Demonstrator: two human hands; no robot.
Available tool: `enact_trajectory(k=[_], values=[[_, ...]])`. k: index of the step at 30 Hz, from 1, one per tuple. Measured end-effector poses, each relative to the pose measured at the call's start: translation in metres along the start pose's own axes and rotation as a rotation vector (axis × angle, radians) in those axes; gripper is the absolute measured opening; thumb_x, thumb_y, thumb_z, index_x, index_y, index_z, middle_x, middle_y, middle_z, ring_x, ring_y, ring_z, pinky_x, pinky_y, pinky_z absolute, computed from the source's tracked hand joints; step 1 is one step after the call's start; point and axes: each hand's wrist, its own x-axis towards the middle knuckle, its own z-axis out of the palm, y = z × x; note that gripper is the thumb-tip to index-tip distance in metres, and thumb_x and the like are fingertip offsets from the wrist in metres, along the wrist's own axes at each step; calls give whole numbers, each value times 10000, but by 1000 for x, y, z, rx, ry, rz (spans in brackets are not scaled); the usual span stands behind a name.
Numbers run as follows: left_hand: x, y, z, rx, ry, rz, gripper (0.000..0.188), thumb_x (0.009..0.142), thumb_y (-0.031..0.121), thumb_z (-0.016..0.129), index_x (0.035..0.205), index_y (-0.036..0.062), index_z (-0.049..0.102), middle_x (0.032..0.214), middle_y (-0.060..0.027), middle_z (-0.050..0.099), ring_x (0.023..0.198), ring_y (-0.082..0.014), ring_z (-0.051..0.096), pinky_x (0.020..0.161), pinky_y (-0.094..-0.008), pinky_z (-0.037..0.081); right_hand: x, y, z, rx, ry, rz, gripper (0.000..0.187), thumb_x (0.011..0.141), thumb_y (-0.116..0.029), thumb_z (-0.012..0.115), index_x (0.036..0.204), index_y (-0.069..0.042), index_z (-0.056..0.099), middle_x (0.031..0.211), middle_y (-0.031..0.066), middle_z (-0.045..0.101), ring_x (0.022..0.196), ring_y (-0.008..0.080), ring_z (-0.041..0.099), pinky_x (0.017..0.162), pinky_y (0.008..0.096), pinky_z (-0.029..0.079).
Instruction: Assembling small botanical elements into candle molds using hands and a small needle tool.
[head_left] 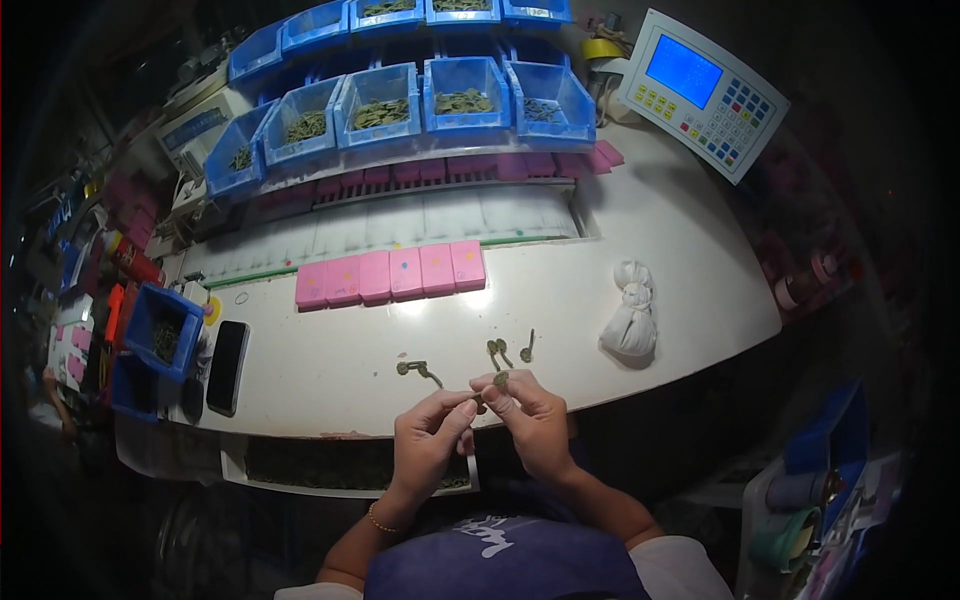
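Both hands, left hand [428, 436] and right hand [530, 420], pinched one small greenish key [497, 382] between fingertips above the white tabletop [330, 360]; similar keys [500, 351] lay just beyond.

You get a bright pool of light from above on the white table [640, 250] — with glare just below the pink boxes [392, 273]. Everything beyond it falls off into near-black. Your hands throw little shadow. The fisheye bends the table's edges, and the rim is dark, soft and blurred — floor and side shelves barely readable.
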Motion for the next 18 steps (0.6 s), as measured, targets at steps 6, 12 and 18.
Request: enact_trajectory(k=[6,12,18], values=[[-1,-2,-2,102,10,98,175,967,118,610,1015,-39,670,806,-35,625,600,-52,541,529,-208,434,2,-4,3,-250,27,-269,144,926,-160,662,932,-34,732,972,65,707,985,200,579,906,330,455],[-1,-1,-6,134,-46,30,171,970,132,600,951,-29,655,789,-33,605,593,-51,523,512,-210,400,7,-10,-4,-371,-57,-304,136,941,-128,636,941,-18,716,941,55,705,978,183,569,883,317,458],[1,3,-6,-220,-107,-198,158,955,147,592,915,-4,620,792,-51,610,569,-78,510,511,-216,408,10,-12,-8,-314,-176,-228,197,977,-182,590,939,-33,713,953,47,703,1018,177,548,937,339,429]])
